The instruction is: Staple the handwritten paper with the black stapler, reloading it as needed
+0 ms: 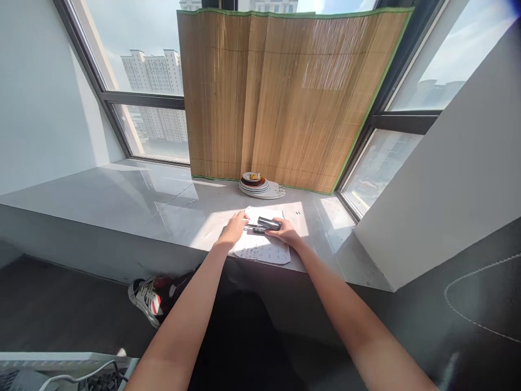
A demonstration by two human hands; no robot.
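Note:
On the sunlit window ledge lies a sheet of white paper point(262, 251) with handwriting on its lower part. My right hand point(286, 232) is closed around the right end of a short, thick, dark cylinder point(268, 223) with a shiny surface. Just below the cylinder, a black pen point(259, 231) reaches toward my right fingers. My left hand point(234, 228) is at the paper's left edge, its fingers bent and close together by the left ends of the thin pens. What its fingertips grip is too small to make out.
Behind the paper, a stack of small plates point(254, 187) stands on the ledge point(171, 212). A bamboo blind point(280, 103) covers the middle window. Below the ledge are a sneaker point(147, 298) and, at lower left, a white-rimmed container point(52, 357) with a cable.

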